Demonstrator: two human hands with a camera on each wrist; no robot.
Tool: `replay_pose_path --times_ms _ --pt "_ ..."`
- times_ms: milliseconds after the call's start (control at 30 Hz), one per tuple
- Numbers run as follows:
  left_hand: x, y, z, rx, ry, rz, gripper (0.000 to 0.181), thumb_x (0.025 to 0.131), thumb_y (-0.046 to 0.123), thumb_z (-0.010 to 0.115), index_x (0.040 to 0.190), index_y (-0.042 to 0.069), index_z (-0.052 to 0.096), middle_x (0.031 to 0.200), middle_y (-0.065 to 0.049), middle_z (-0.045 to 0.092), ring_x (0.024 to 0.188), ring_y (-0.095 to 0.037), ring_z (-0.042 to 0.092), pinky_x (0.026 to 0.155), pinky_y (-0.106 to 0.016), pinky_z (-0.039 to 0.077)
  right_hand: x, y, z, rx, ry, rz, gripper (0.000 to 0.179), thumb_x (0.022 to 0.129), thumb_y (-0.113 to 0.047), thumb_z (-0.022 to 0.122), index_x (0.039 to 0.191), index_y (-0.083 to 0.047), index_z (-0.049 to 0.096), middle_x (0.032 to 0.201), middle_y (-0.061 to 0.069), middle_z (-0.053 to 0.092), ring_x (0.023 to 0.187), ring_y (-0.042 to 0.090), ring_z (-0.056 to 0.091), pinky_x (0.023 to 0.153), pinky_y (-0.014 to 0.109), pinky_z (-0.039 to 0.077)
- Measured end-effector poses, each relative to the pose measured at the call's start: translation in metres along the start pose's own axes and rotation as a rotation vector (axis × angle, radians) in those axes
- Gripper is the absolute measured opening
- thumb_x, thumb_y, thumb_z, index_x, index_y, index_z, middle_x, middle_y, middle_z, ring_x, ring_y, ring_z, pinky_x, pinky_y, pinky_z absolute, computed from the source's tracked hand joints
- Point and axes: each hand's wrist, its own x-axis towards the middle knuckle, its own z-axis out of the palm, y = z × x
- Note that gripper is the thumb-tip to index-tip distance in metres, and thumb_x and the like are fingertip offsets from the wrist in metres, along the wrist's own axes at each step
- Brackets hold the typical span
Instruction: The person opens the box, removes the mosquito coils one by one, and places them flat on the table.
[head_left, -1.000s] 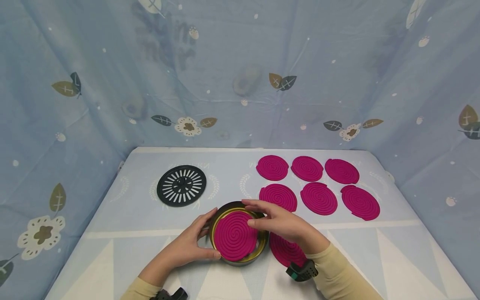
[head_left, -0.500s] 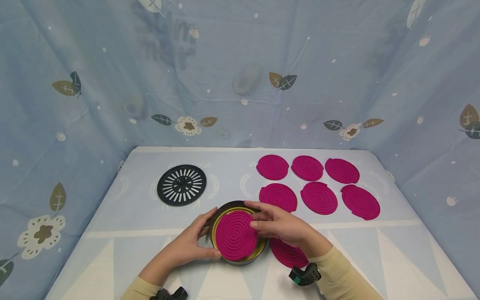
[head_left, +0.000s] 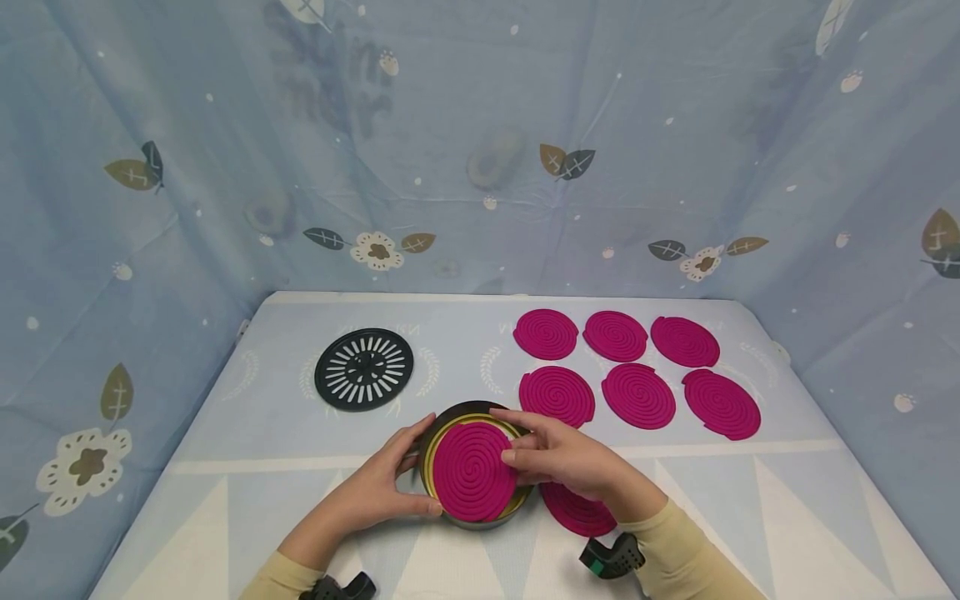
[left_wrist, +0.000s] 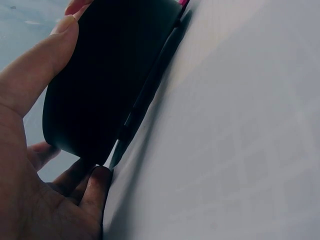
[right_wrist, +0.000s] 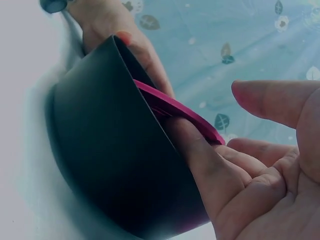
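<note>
In the head view a magenta mosquito coil [head_left: 474,472] lies tilted inside the mouth of a round black tin [head_left: 459,408] with a yellowish inside. My left hand [head_left: 386,487] grips the tin from the left, thumb near its front rim and fingers round the far side. On the right side my right hand [head_left: 562,454] holds the coil's edge. The right wrist view has fingers [right_wrist: 192,150] reaching under the raised coil [right_wrist: 180,110], within the wall of the tin [right_wrist: 115,145]. The thumb sits higher, apart from it there. The left wrist view shows the tin's dark side [left_wrist: 105,75].
Several more magenta coils [head_left: 637,397] lie in rows at the back right. Another coil [head_left: 577,510] lies partly under my right forearm. A black slotted lid [head_left: 363,369] rests at the back left. Patterned cloth [head_left: 480,150] hangs behind the table.
The coil in the tin has shifted slightly to the right. My right hand has drawn a little right, its fingers now more curled at the coil's edge. The left hand stays in place.
</note>
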Motion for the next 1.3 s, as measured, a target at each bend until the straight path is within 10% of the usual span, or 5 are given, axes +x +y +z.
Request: replay_pose_path --times_ms 233,1300 --pt "0.000 0.001 0.000 -0.003 0.000 -0.010 0.115 0.067 0.034 0.093 0.158 0.023 0.024 0.154 0.007 0.031 0.141 -0.011 0.030 0.114 -0.030 0.036 0.004 0.002 0.003 -0.048 0.029 -0.006 0.074 0.093 -0.009 0.069 0.155 -0.010 0.030 0.094 0.022 0.069 0.092 0.028 0.070 0.086 0.044 0.059" --pt "0.000 -0.001 0.000 -0.010 0.004 0.037 0.112 0.069 0.034 0.092 0.158 0.020 0.025 0.154 0.002 0.033 0.142 -0.018 0.030 0.114 -0.034 0.037 0.007 0.001 0.010 -0.133 0.107 0.015 0.069 0.088 0.001 0.072 0.150 -0.007 0.042 0.097 0.018 0.072 0.087 0.028 0.072 0.075 0.038 0.063"
